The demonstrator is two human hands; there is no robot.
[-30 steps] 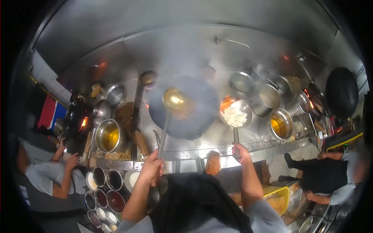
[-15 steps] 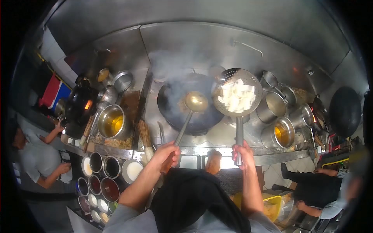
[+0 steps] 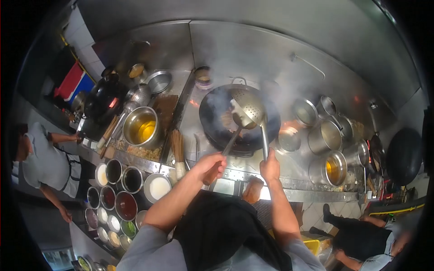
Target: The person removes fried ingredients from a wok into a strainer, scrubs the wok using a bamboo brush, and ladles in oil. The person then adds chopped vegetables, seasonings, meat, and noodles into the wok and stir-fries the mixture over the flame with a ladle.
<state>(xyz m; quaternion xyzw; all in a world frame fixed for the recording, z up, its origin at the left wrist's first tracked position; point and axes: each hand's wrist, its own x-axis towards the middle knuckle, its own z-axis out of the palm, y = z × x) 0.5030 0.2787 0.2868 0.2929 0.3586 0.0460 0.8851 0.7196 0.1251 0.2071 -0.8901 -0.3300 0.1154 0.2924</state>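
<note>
My left hand point(image 3: 211, 168) is wrapped round the wooden handle of a ladle point(image 3: 231, 143), whose bowl is mostly hidden under the strainer. In my right hand point(image 3: 270, 168) is the metal handle of a perforated strainer point(image 3: 251, 106). The strainer is tipped on its side above the dark wok point(image 3: 210, 119), its holed underside facing right. White chunks of food point(image 3: 238, 114) show at its left edge. Some brownish food point(image 3: 226, 121) lies in the wok, and smoke rises from it.
A pot of yellow oil point(image 3: 141, 126) stands left, another oil pot point(image 3: 328, 168) right. A bamboo brush point(image 3: 177, 149) leans by the stove's front edge. Sauce bowls point(image 3: 126, 205) fill the lower left. One person point(image 3: 47, 158) stands left, another point(image 3: 361, 237) right.
The strainer has turned from level to tipped and moved left over the wok, its white pieces now at the left edge. The ladle's bowl has gone beneath it. The view has shifted.
</note>
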